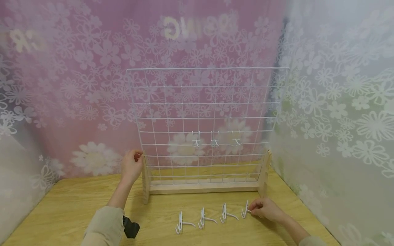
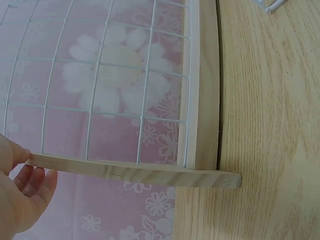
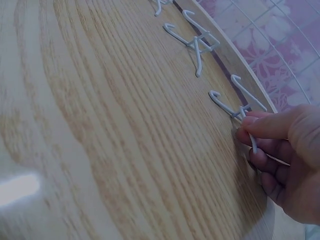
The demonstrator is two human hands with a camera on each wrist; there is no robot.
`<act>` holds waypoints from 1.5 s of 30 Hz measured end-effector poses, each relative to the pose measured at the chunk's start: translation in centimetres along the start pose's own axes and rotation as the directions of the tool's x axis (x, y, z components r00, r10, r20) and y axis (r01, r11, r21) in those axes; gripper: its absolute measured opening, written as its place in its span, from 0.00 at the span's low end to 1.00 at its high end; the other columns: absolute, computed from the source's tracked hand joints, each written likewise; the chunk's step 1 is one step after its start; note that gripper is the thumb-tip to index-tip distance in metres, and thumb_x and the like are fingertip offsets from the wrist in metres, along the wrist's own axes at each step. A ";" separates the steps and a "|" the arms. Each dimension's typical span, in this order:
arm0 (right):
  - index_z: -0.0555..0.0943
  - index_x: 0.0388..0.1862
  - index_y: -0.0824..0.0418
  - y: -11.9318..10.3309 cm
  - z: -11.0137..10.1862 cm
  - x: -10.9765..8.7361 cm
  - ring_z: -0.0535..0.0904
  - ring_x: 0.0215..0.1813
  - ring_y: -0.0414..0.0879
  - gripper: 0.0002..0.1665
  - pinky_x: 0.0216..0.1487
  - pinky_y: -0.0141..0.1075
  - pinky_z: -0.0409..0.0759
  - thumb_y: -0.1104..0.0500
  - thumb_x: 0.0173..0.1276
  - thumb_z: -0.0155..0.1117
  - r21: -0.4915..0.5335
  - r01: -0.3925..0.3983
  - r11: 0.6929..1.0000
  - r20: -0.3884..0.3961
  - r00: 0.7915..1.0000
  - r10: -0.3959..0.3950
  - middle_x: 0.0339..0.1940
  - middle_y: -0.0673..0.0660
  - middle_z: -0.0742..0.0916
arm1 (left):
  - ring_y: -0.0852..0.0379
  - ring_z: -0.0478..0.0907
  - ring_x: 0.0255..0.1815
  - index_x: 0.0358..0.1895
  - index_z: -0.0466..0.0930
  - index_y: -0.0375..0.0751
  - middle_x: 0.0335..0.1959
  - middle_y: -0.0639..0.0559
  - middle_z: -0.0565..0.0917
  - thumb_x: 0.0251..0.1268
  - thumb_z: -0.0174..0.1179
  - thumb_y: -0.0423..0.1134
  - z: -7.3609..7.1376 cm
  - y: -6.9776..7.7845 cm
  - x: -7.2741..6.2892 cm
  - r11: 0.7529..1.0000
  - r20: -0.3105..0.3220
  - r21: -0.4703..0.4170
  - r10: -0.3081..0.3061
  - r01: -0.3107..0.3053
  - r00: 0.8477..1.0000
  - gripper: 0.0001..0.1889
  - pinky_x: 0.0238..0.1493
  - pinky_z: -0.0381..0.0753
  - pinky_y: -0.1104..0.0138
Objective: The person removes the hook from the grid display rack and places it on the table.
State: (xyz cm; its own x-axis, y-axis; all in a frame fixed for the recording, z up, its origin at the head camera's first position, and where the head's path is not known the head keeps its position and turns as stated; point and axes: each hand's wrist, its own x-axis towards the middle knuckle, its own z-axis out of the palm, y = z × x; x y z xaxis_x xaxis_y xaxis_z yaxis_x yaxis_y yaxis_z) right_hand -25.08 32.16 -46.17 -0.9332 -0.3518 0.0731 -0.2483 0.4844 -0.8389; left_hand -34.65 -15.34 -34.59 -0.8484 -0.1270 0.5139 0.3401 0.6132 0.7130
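Note:
A white wire grid panel (image 1: 209, 68) stands upright in a wooden stand (image 1: 203, 189). My left hand (image 1: 132, 167) grips the top of the stand's left post (image 2: 130, 171), thumb on one side and fingers on the other. Low at the front right, my right hand (image 1: 267, 209) pinches the prong of a white wire hook (image 3: 237, 107) between thumb and fingers, close over the table. Left of it, three similar hooks lie in a row on the table: one nearest (image 1: 224, 213), one in the middle (image 1: 203, 218), one farthest left (image 1: 180, 223).
Three white hooks hang side by side on the grid's lower half: left (image 1: 196, 142), middle (image 1: 214, 142) and right (image 1: 236, 141). The wood-grain table (image 1: 160, 208) lies beneath everything. A pink flowered curtain (image 1: 92, 85) hangs behind, and a pale one (image 1: 347, 136) at the right.

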 end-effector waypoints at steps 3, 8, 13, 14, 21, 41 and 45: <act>0.81 0.33 0.73 -0.1 -0.2 0.2 0.70 0.24 0.35 0.06 0.24 0.27 0.70 0.69 0.57 0.64 -0.012 0.015 1.000 0.005 1.000 -0.015 0.29 0.58 0.82 | 0.44 0.72 0.38 0.43 0.76 0.28 0.37 0.36 0.75 0.64 0.53 0.30 0.1 0.1 0.2 1.000 -0.001 -0.007 0.005 -0.005 1.000 0.09 0.37 0.71 0.57; 0.81 0.32 0.71 -0.3 -0.3 0.5 0.72 0.27 0.34 0.06 0.27 0.28 0.72 0.68 0.56 0.65 -0.060 0.027 0.998 -0.003 1.000 -0.027 0.29 0.56 0.83 | 0.44 0.72 0.37 0.42 0.76 0.28 0.35 0.36 0.74 0.63 0.53 0.29 0.0 0.2 0.4 1.000 -0.017 -0.016 0.006 -0.007 1.000 0.08 0.37 0.70 0.58; 0.81 0.31 0.70 -0.5 -0.3 0.7 0.73 0.32 0.34 0.06 0.32 0.29 0.73 0.67 0.56 0.66 -0.088 0.035 0.996 -0.010 0.999 -0.036 0.29 0.55 0.84 | 0.44 0.72 0.36 0.41 0.76 0.28 0.35 0.36 0.74 0.63 0.54 0.29 -0.2 0.3 0.6 1.000 -0.025 -0.012 0.015 -0.016 1.000 0.07 0.35 0.70 0.59; 0.81 0.31 0.70 -0.6 -0.3 0.7 0.73 0.32 0.35 0.06 0.32 0.29 0.73 0.67 0.56 0.65 -0.089 0.031 0.996 -0.012 0.999 -0.032 0.30 0.55 0.84 | 0.44 0.72 0.36 0.41 0.76 0.28 0.35 0.36 0.74 0.63 0.54 0.29 -0.2 0.4 0.6 1.000 -0.024 -0.011 0.018 -0.018 1.000 0.07 0.35 0.70 0.59; 0.80 0.35 0.71 -1.0 -0.7 0.4 0.75 0.33 0.41 0.07 0.32 0.31 0.75 0.67 0.59 0.64 -0.082 -0.023 0.996 -0.028 0.999 0.021 0.33 0.58 0.83 | 0.44 0.71 0.35 0.42 0.76 0.28 0.34 0.36 0.74 0.63 0.53 0.29 -0.2 0.4 0.4 1.000 -0.013 0.001 0.011 -0.011 1.000 0.08 0.34 0.69 0.59; 0.74 0.49 0.75 -5.3 -3.9 2.0 0.76 0.36 0.51 0.20 0.33 0.41 0.76 0.57 0.69 0.55 -0.087 -0.076 0.993 -0.171 0.983 0.060 0.35 0.59 0.82 | 0.45 0.71 0.35 0.42 0.76 0.28 0.35 0.37 0.73 0.63 0.53 0.30 0.0 0.0 -0.1 1.000 0.003 -0.017 -0.007 0.007 1.000 0.08 0.34 0.70 0.60; 0.75 0.51 0.74 -6.1 -4.4 2.6 0.77 0.36 0.51 0.22 0.36 0.42 0.76 0.55 0.70 0.54 -0.095 -0.088 0.992 -0.199 0.978 0.068 0.36 0.58 0.82 | 0.45 0.71 0.36 0.42 0.76 0.28 0.35 0.37 0.73 0.63 0.53 0.29 0.0 0.0 0.0 1.000 0.001 -0.013 -0.005 0.005 1.000 0.08 0.34 0.70 0.59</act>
State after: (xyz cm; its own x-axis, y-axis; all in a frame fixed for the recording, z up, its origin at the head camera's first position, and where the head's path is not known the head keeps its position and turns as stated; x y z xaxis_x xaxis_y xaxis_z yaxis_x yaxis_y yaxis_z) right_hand -27.14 31.83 -38.44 -0.9809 -0.1518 0.1217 -0.1885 0.5871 -0.7873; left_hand -34.65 -15.31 -34.57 -0.8507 -0.1293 0.5096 0.3408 0.6023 0.7218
